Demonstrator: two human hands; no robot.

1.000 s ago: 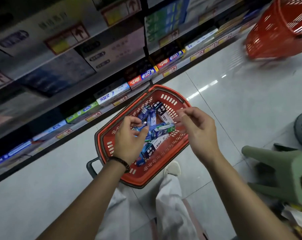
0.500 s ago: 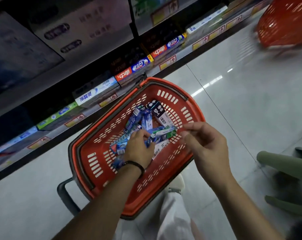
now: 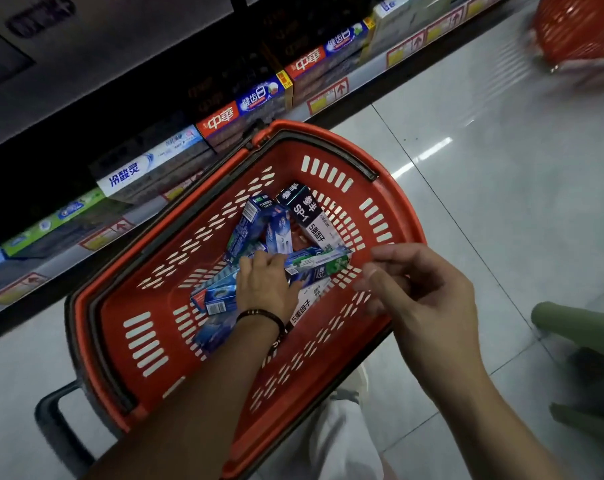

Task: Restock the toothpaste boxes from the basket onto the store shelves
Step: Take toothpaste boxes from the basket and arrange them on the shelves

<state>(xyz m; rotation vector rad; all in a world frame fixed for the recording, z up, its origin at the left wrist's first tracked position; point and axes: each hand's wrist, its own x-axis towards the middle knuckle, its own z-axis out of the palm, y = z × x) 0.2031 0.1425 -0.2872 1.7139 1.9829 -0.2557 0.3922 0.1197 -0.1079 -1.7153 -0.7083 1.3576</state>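
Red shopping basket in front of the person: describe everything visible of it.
The red shopping basket looks like moulded plastic, with rounded corners, slotted walls and floor, and a dark band inside the rim. A dark grey handle hangs at its near left corner. It appears to stand upright on the pale tiled floor, beside the bottom shelf. Toothpaste boxes lie jumbled inside. The left hand reaches in, gripping a green-and-white box; the right hand hovers above the right rim.
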